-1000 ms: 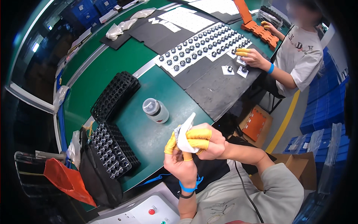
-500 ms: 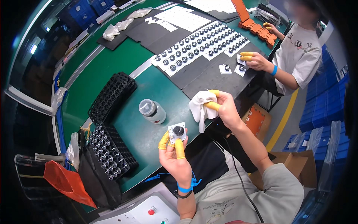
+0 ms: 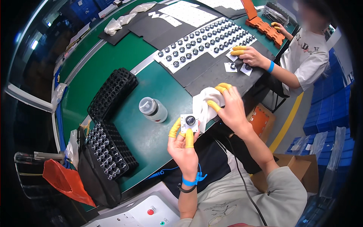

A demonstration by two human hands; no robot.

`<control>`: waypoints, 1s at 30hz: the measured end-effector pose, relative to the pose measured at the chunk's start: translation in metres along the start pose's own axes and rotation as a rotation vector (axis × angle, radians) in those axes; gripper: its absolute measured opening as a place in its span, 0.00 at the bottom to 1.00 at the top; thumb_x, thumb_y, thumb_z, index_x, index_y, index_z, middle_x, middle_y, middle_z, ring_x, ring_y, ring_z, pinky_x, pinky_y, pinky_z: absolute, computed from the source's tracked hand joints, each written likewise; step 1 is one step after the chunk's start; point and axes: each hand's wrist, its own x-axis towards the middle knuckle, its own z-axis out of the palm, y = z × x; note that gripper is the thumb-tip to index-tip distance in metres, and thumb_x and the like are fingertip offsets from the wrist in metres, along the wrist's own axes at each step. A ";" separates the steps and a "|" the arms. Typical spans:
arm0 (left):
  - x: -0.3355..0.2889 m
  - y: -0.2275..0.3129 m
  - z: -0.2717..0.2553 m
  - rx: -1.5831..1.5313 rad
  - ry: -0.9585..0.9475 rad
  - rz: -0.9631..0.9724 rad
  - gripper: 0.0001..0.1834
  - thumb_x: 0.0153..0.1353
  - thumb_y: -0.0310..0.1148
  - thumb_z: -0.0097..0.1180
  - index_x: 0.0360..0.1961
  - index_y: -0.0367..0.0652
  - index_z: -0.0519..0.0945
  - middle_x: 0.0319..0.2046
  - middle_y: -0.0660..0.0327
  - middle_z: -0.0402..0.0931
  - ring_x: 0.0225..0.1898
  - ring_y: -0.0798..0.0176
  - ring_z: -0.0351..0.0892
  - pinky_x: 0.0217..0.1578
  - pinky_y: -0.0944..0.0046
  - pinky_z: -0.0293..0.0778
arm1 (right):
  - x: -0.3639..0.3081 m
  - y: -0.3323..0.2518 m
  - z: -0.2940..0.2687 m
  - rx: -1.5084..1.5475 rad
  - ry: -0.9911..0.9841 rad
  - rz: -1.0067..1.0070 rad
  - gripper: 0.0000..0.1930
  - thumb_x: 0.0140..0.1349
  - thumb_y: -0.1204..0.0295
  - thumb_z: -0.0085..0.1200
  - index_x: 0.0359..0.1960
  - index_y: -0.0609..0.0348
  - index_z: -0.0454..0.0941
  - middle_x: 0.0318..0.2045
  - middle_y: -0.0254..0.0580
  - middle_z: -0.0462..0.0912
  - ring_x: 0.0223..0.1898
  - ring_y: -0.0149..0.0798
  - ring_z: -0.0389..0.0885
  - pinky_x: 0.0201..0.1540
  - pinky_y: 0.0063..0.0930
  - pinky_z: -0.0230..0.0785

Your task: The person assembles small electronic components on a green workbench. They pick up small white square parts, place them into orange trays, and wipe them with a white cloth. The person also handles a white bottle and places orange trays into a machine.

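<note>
My left hand [image 3: 181, 151], with yellow finger cots, pinches a small white square circuit board [image 3: 185, 129] by its lower edge. On the board sits a round black lens [image 3: 190, 120], facing up. My right hand [image 3: 233, 108], also in yellow finger cots, grips a bunched white cloth [image 3: 203, 104]. The cloth's lower end hangs right beside the board; whether they touch I cannot tell. A clear-capped squeeze bottle [image 3: 159, 114] stands on the green table to the left of both hands.
Two black trays stand at left, one with sockets [image 3: 113, 90], one with several shiny lenses [image 3: 109, 151]. Rows of lens-bearing boards [image 3: 204, 43] cover the black mat [image 3: 189, 77]. A co-worker's hand [image 3: 249, 56] reaches over loose boards at right, near an orange rack [image 3: 264, 30].
My left hand has carried the board right and slightly up, closer to the cloth. My right hand has shifted slightly up and right. The co-worker's near hand has moved left toward the rows.
</note>
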 end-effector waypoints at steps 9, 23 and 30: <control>0.006 -0.004 0.001 0.004 -0.090 -0.085 0.21 0.70 0.24 0.53 0.61 0.30 0.68 0.49 0.45 0.81 0.49 0.54 0.84 0.47 0.61 0.85 | -0.005 -0.033 -0.037 0.405 -0.065 -0.263 0.23 0.48 0.69 0.73 0.46 0.62 0.80 0.47 0.48 0.79 0.47 0.52 0.77 0.50 0.41 0.71; 0.005 -0.007 0.006 0.187 -0.149 -0.002 0.21 0.72 0.26 0.52 0.63 0.31 0.68 0.47 0.45 0.82 0.45 0.57 0.86 0.49 0.61 0.81 | 0.097 0.052 0.006 -0.074 0.226 -0.073 0.12 0.53 0.68 0.68 0.37 0.59 0.85 0.38 0.46 0.77 0.46 0.49 0.74 0.52 0.41 0.66; 0.006 -0.012 -0.003 0.201 -0.160 0.013 0.18 0.71 0.27 0.53 0.59 0.30 0.73 0.46 0.46 0.83 0.43 0.57 0.86 0.48 0.60 0.81 | 0.136 0.089 0.053 -0.358 0.152 -0.153 0.11 0.50 0.69 0.66 0.32 0.64 0.85 0.39 0.49 0.78 0.47 0.49 0.73 0.50 0.42 0.65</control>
